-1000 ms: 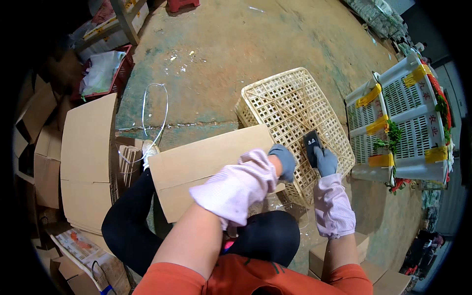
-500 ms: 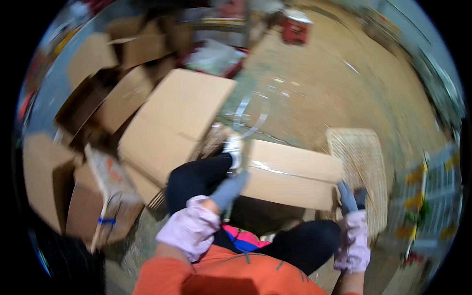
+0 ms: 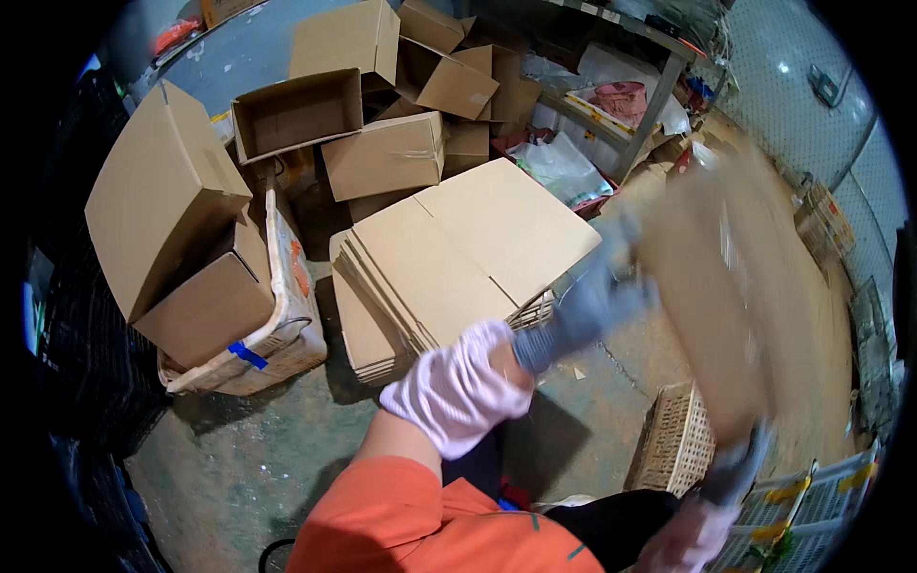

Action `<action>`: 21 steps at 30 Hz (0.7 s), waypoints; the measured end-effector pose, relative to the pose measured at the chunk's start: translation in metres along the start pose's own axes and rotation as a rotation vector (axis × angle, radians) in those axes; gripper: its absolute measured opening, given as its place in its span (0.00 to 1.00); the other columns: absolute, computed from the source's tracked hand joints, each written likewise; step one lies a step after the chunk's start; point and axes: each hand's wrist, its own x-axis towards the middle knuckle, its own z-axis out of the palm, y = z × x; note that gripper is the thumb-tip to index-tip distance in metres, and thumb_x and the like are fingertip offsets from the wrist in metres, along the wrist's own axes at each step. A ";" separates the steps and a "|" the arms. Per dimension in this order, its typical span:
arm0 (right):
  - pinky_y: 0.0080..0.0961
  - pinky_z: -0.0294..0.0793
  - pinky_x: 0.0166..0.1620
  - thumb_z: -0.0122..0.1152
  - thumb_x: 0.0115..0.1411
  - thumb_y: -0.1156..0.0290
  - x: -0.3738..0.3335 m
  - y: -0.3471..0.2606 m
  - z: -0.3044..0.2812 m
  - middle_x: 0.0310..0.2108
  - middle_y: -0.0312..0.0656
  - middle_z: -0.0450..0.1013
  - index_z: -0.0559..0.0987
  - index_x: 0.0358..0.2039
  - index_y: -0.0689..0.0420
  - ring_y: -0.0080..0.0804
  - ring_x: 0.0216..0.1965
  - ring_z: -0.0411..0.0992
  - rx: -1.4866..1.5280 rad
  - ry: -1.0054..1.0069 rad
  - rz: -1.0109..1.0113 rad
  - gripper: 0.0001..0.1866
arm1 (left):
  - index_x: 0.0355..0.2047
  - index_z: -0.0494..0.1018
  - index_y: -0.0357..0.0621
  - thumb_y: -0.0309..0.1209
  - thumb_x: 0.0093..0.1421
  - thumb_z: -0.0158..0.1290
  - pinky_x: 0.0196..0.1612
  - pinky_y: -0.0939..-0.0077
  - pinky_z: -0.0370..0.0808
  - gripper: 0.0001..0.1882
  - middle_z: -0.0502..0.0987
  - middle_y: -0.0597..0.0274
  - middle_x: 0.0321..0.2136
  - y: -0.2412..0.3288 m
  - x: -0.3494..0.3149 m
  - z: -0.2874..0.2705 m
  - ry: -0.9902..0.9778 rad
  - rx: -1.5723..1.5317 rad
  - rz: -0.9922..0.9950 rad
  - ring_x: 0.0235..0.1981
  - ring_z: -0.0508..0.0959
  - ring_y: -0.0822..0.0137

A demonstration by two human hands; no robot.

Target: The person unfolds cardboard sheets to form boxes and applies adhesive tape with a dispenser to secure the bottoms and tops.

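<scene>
A brown cardboard box (image 3: 712,296), smeared by motion, is raised in front of me on the right with its long side upright. My left hand (image 3: 597,296), in a grey glove with a pink sleeve cover, grips its left edge; the fingertips are blurred. At the box's lower end my right hand (image 3: 740,468), gloved the same way, is closed on it, some fingers hidden. Left of my left hand lies a stack of flattened cardboard cartons (image 3: 468,253) on a basket.
Open cardboard boxes (image 3: 382,158) are heaped at the far left. Near left, a white crate (image 3: 296,334) holds more boxes. A woven basket (image 3: 673,439) stands beneath the raised box, with plastic crates (image 3: 802,506) at lower right. A table leg (image 3: 654,115) rises behind the cartons.
The cardboard box has come up from my lap and swung to the right, turned upright, with both hands moving along. The view has turned left, showing more of the stacked cartons.
</scene>
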 end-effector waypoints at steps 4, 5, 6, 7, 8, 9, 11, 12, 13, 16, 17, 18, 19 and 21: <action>0.36 0.60 0.56 0.45 0.60 0.66 0.130 -0.131 0.175 0.59 0.48 0.54 0.54 0.58 0.63 0.40 0.59 0.56 0.859 -0.666 -0.151 0.28 | 0.62 0.38 0.40 0.26 0.57 0.47 0.56 0.71 0.59 0.37 0.49 0.52 0.60 0.041 0.050 -0.099 0.452 -0.347 0.192 0.56 0.60 0.60; 0.34 0.61 0.55 0.47 0.59 0.66 0.147 -0.150 0.206 0.57 0.49 0.56 0.57 0.57 0.64 0.39 0.58 0.58 0.799 -0.719 -0.188 0.27 | 0.61 0.41 0.39 0.26 0.57 0.47 0.56 0.71 0.59 0.36 0.51 0.52 0.59 0.037 0.042 -0.117 0.435 -0.230 0.106 0.56 0.60 0.60; 0.33 0.62 0.54 0.48 0.59 0.67 0.153 -0.159 0.226 0.56 0.49 0.59 0.59 0.56 0.64 0.39 0.57 0.59 0.720 -0.767 -0.214 0.27 | 0.61 0.43 0.39 0.26 0.57 0.47 0.56 0.71 0.59 0.34 0.53 0.51 0.58 0.023 0.027 -0.129 0.418 -0.133 0.008 0.56 0.60 0.60; 0.32 0.63 0.53 0.50 0.58 0.67 0.149 -0.166 0.235 0.54 0.49 0.61 0.61 0.55 0.64 0.38 0.55 0.61 0.717 -0.804 -0.168 0.26 | 0.59 0.47 0.37 0.26 0.57 0.47 0.56 0.71 0.59 0.32 0.56 0.50 0.56 0.007 0.005 -0.142 0.430 -0.013 -0.138 0.56 0.61 0.61; 0.31 0.63 0.53 0.51 0.57 0.67 0.144 -0.169 0.241 0.52 0.49 0.64 0.63 0.54 0.64 0.37 0.54 0.63 0.714 -0.840 -0.119 0.25 | 0.58 0.52 0.35 0.27 0.57 0.48 0.56 0.71 0.59 0.30 0.59 0.50 0.55 -0.014 -0.023 -0.153 0.439 0.106 -0.289 0.55 0.62 0.61; 0.24 0.65 0.50 0.57 0.55 0.68 0.126 -0.155 0.249 0.47 0.42 0.68 0.68 0.51 0.63 0.28 0.48 0.66 0.742 -0.897 0.025 0.23 | 0.54 0.58 0.33 0.28 0.56 0.50 0.55 0.73 0.61 0.26 0.65 0.50 0.51 -0.036 -0.060 -0.169 0.577 0.075 -0.499 0.52 0.65 0.62; 0.23 0.67 0.48 0.57 0.56 0.68 0.078 -0.131 0.246 0.44 0.43 0.70 0.68 0.51 0.62 0.26 0.46 0.67 0.535 -1.103 0.184 0.22 | 0.48 0.64 0.34 0.29 0.56 0.50 0.48 0.73 0.66 0.20 0.71 0.52 0.43 -0.083 -0.159 -0.198 0.675 0.276 -0.736 0.45 0.70 0.64; 0.24 0.68 0.47 0.57 0.56 0.67 0.062 -0.103 0.238 0.43 0.43 0.71 0.68 0.51 0.62 0.27 0.44 0.68 0.336 -1.225 0.087 0.23 | 0.43 0.68 0.34 0.31 0.56 0.49 0.44 0.73 0.69 0.16 0.74 0.56 0.37 -0.093 -0.192 -0.195 0.724 0.318 -0.808 0.39 0.72 0.66; 0.25 0.68 0.47 0.56 0.56 0.67 0.046 -0.082 0.229 0.41 0.45 0.72 0.68 0.50 0.65 0.28 0.43 0.69 0.309 -1.308 0.256 0.23 | 0.37 0.69 0.36 0.31 0.55 0.49 0.38 0.72 0.69 0.12 0.73 0.58 0.32 -0.092 -0.208 -0.185 0.686 0.218 -0.915 0.34 0.71 0.67; 0.24 0.70 0.43 0.55 0.56 0.67 0.001 -0.008 0.194 0.38 0.44 0.73 0.69 0.48 0.66 0.30 0.38 0.71 0.290 -1.052 0.675 0.21 | 0.22 0.67 0.40 0.31 0.52 0.49 0.26 0.69 0.66 0.08 0.68 0.62 0.18 -0.112 -0.251 -0.169 0.615 0.007 -1.082 0.22 0.68 0.66; 0.23 0.70 0.41 0.54 0.56 0.67 -0.009 0.008 0.178 0.37 0.44 0.73 0.70 0.47 0.65 0.30 0.37 0.72 0.287 -0.889 0.846 0.20 | 0.21 0.68 0.39 0.34 0.51 0.51 0.24 0.66 0.66 0.10 0.67 0.60 0.16 -0.115 -0.249 -0.161 0.643 -0.263 -1.137 0.20 0.67 0.64; 0.22 0.71 0.37 0.55 0.55 0.67 -0.021 0.025 0.163 0.34 0.43 0.74 0.71 0.44 0.64 0.29 0.33 0.72 0.321 -0.701 0.946 0.18 | 0.22 0.68 0.39 0.35 0.51 0.51 0.25 0.66 0.66 0.11 0.68 0.59 0.17 -0.123 -0.248 -0.156 0.596 -0.091 -1.161 0.21 0.68 0.62; 0.22 0.71 0.34 0.54 0.55 0.67 -0.029 0.035 0.152 0.31 0.42 0.73 0.72 0.41 0.63 0.28 0.30 0.72 0.427 -0.616 0.999 0.15 | 0.23 0.69 0.39 0.36 0.51 0.51 0.25 0.65 0.67 0.12 0.70 0.58 0.18 -0.135 -0.254 -0.157 0.557 0.091 -1.180 0.22 0.70 0.61; 0.23 0.71 0.31 0.55 0.55 0.68 -0.042 0.058 0.131 0.29 0.42 0.73 0.71 0.39 0.63 0.29 0.27 0.71 0.479 -0.528 1.076 0.14 | 0.27 0.71 0.36 0.39 0.49 0.53 0.31 0.64 0.70 0.16 0.74 0.52 0.24 -0.161 -0.261 -0.171 0.322 0.545 -1.161 0.28 0.74 0.56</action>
